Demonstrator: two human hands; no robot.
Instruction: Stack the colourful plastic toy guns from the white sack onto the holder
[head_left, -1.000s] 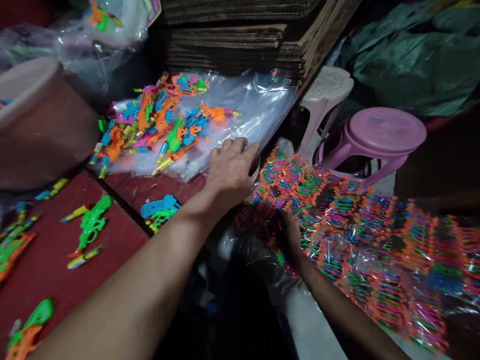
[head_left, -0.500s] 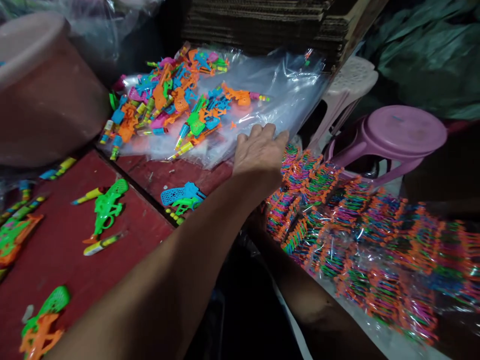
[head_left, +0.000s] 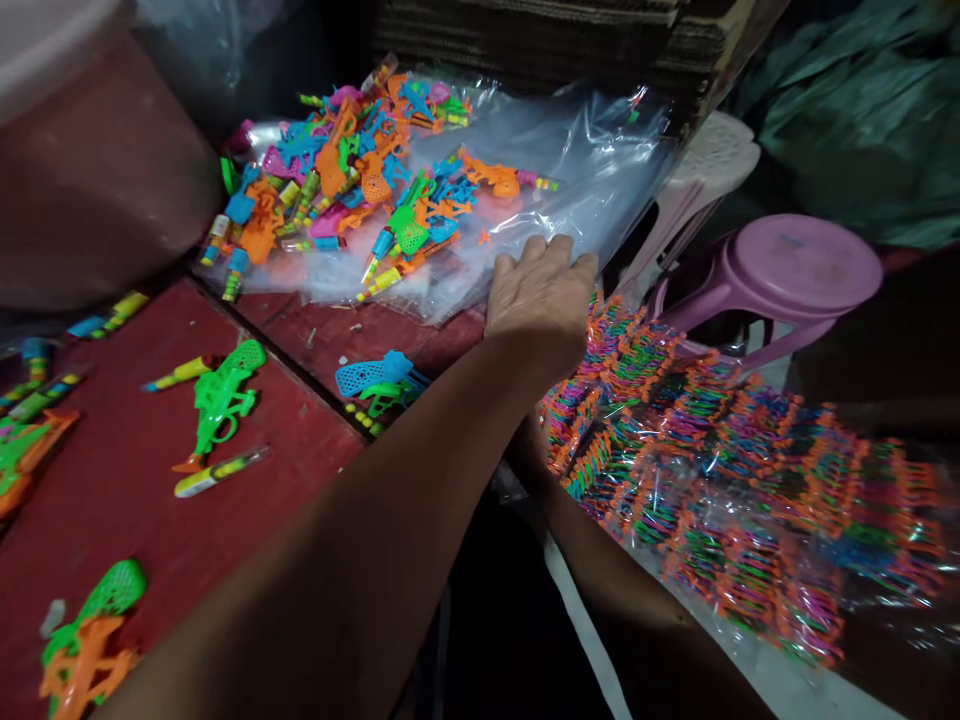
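Note:
My left hand (head_left: 541, 295) lies palm down at the near right edge of a stack of clear plastic bags (head_left: 555, 150), thumb and fingers slightly apart. Beneath my left forearm, my right hand (head_left: 532, 445) is mostly hidden and dark, beside the packed plastic pieces; its fingers do not show. On the bags is a heap of toy guns (head_left: 345, 170) in orange, blue, green and pink, with small tubes of coloured balls. To the right stretch rows of orange-tipped, multicoloured plastic pieces (head_left: 697, 440) in clear wrapping.
On the red table (head_left: 292, 520) lie a green toy gun (head_left: 225, 395), a blue toy gun (head_left: 379, 378) and loose tubes. A large tub (head_left: 97, 170) stands at the left. Stacked cardboard (head_left: 525, 50) is behind. A pink stool (head_left: 810, 262) stands at the right.
The view has shifted slightly. My left hand stays on the edge of the bags, and a little more of my right hand shows under the forearm. The toys lie as before.

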